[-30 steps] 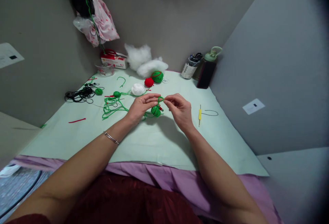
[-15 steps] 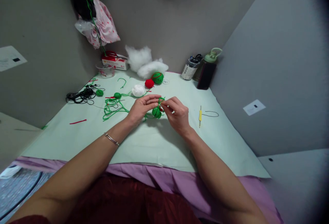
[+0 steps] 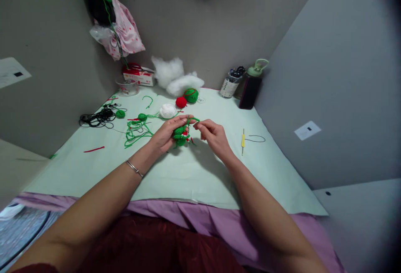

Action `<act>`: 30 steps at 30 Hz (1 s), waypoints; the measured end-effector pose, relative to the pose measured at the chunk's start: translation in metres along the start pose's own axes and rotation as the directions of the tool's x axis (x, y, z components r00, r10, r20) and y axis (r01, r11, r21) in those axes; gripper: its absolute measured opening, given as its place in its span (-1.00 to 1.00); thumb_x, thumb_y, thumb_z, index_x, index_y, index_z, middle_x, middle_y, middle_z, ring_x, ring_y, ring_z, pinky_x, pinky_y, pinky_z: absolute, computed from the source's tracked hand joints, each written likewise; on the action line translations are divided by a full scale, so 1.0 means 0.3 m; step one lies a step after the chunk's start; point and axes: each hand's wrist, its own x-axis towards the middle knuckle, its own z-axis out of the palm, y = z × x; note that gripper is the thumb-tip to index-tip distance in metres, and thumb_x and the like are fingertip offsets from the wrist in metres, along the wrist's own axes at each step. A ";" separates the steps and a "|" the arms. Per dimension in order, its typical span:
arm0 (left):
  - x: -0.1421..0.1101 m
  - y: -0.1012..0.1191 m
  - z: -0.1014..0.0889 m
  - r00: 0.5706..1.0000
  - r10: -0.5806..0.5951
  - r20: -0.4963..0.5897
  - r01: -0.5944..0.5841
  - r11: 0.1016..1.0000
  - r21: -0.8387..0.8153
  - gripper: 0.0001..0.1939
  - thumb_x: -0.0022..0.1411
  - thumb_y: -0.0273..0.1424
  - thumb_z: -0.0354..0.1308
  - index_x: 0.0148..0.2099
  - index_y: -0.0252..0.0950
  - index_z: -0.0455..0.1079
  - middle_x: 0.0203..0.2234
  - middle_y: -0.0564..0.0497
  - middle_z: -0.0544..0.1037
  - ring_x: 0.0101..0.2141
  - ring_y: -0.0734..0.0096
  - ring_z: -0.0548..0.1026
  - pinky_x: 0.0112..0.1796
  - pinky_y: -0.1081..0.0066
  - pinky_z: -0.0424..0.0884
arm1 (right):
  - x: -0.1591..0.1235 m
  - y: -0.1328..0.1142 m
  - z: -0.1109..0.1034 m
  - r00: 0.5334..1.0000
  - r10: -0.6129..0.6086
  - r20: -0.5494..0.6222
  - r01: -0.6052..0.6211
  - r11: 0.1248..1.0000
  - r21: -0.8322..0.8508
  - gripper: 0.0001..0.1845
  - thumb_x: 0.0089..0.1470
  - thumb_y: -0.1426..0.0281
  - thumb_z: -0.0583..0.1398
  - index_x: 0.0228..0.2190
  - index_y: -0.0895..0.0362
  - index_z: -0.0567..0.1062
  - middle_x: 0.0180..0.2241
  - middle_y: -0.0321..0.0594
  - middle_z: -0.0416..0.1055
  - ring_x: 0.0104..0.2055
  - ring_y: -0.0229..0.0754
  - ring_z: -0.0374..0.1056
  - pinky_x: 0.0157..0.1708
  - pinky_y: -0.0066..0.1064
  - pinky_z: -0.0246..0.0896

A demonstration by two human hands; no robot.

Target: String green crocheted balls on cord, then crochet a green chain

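Note:
My left hand (image 3: pixel 168 133) holds a small green crochet piece (image 3: pixel 181 134) with red and white parts, just above the table. A short green strand (image 3: pixel 194 119) comes off its top and runs over to my right hand (image 3: pixel 210 133). The fingers of my right hand are pinched together at the strand's end. Whether a thin tool is also in that pinch I cannot tell. To the right of my right hand lies a yellow-handled crochet hook (image 3: pixel 243 140) beside a dark wire loop (image 3: pixel 257 139).
Tangled green yarn (image 3: pixel 134 133), black cord (image 3: pixel 98 117) and a red strand (image 3: pixel 94 149) lie on the left. Behind are a white yarn ball (image 3: pixel 167 110), a red ball (image 3: pixel 181 102), a green ball (image 3: pixel 191 95), white stuffing (image 3: pixel 184 84), a pen cup (image 3: pixel 229 85) and a bottle (image 3: pixel 250 91).
The crochet piece has turned and moved left against my left palm, its red and white side now showing. My right hand has drawn slightly away from the left.

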 end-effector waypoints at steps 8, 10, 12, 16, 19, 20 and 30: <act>0.005 -0.032 0.004 0.998 -0.051 0.045 0.051 0.999 -0.003 -0.74 0.24 -0.47 0.32 -0.01 -0.31 0.60 -0.11 -0.14 0.69 -0.39 0.51 0.56 -0.31 0.50 0.54 | 0.014 0.011 0.002 0.969 0.198 0.151 -0.233 0.934 0.270 -0.72 0.01 0.17 0.35 -0.37 0.14 0.63 -0.49 -0.33 0.47 -0.53 -0.34 0.18 -0.46 -0.42 0.14; 0.008 -0.037 0.001 0.998 -0.047 0.051 0.048 0.999 -0.006 -0.74 0.25 -0.46 0.32 0.00 -0.31 0.59 -0.07 -0.15 0.68 -0.37 0.49 0.58 -0.28 0.48 0.55 | 0.015 0.004 0.006 0.963 0.219 0.156 -0.258 0.919 0.300 -0.72 -0.05 0.18 0.39 -0.45 0.15 0.61 -0.46 -0.29 0.51 -0.53 -0.36 0.18 -0.48 -0.42 0.14; 0.008 -0.037 0.001 0.997 -0.046 0.062 0.047 0.999 -0.013 -0.73 0.25 -0.45 0.32 0.01 -0.29 0.59 -0.02 -0.15 0.66 -0.32 0.46 0.60 -0.27 0.47 0.56 | 0.015 -0.004 0.005 0.959 0.244 0.145 -0.280 0.897 0.341 -0.73 -0.08 0.19 0.41 -0.48 0.14 0.59 -0.45 -0.30 0.51 -0.54 -0.37 0.19 -0.48 -0.44 0.14; 0.004 -0.015 0.007 0.998 -0.025 0.050 0.028 0.998 -0.048 -0.75 0.24 -0.47 0.33 -0.01 -0.26 0.60 0.03 -0.11 0.64 -0.37 0.56 0.55 -0.31 0.55 0.52 | 0.026 0.003 -0.017 0.937 0.322 0.133 -0.348 0.846 0.405 -0.78 -0.09 0.24 0.39 -0.47 0.13 0.57 -0.44 -0.33 0.50 -0.54 -0.39 0.21 -0.49 -0.47 0.15; 0.002 0.009 0.009 1.000 0.001 -0.001 -0.001 0.997 -0.073 -0.75 0.22 -0.49 0.34 -0.03 -0.24 0.61 0.05 -0.07 0.63 -0.45 0.65 0.47 -0.43 0.61 0.44 | 0.043 0.033 -0.043 0.925 0.371 0.086 -0.364 0.793 0.488 -0.76 -0.14 0.26 0.41 -0.48 0.13 0.53 -0.47 -0.33 0.48 -0.50 -0.37 0.27 -0.48 -0.49 0.21; 0.001 0.014 0.009 1.000 0.006 -0.012 -0.007 0.997 -0.079 -0.74 0.21 -0.49 0.34 -0.03 -0.24 0.61 0.05 -0.06 0.62 -0.45 0.66 0.46 -0.44 0.62 0.43 | 0.048 0.042 -0.051 0.922 0.383 0.066 -0.357 0.766 0.534 -0.74 -0.16 0.26 0.43 -0.48 0.12 0.52 -0.45 -0.32 0.50 -0.47 -0.35 0.32 -0.46 -0.50 0.26; 0.000 -0.022 0.006 0.990 -0.053 0.130 0.054 0.998 -0.010 -0.57 0.16 -0.61 0.28 0.08 -0.25 0.56 0.19 -0.12 0.54 -0.31 0.55 0.55 -0.25 0.48 0.52 | 0.042 -0.007 -0.063 0.942 0.324 0.082 -0.236 0.469 0.851 -0.77 -0.12 0.42 0.36 -0.47 0.06 0.38 -0.30 -0.32 0.61 -0.21 -0.26 0.55 -0.25 -0.54 0.49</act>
